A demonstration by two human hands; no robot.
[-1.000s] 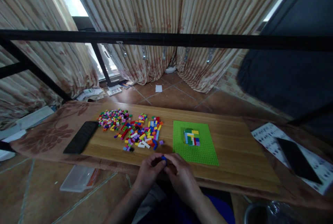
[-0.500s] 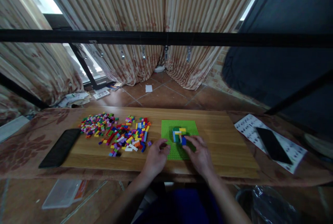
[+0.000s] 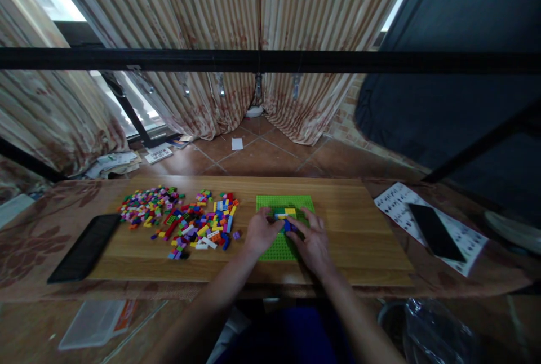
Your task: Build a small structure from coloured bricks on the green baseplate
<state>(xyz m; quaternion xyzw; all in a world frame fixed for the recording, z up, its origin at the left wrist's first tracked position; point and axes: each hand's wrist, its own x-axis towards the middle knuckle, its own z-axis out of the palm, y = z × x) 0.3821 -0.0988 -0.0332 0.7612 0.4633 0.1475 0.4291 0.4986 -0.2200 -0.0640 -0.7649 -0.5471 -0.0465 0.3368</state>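
Observation:
A green studded baseplate (image 3: 282, 251) lies on the wooden board. On it stands a small brick structure (image 3: 290, 212) with yellow, green, white and light blue parts. My left hand (image 3: 262, 232) is at the structure's left side, its fingers curled against the bricks and partly hidden. At the front right of the structure, my right hand (image 3: 311, 238) has thumb and index finger closed on a blue brick (image 3: 288, 226), which touches or nearly touches the structure.
Loose coloured bricks (image 3: 203, 223) are spread over the left of the wooden board (image 3: 355, 229). A black phone-like object (image 3: 84, 247) lies at the far left. Another dark device (image 3: 435, 231) rests on a printed sheet (image 3: 391, 198) at the right.
My left hand has moved right and forward, from beside the structure to touching it. My right hand stays at the blue brick. The whole view has shifted slightly.

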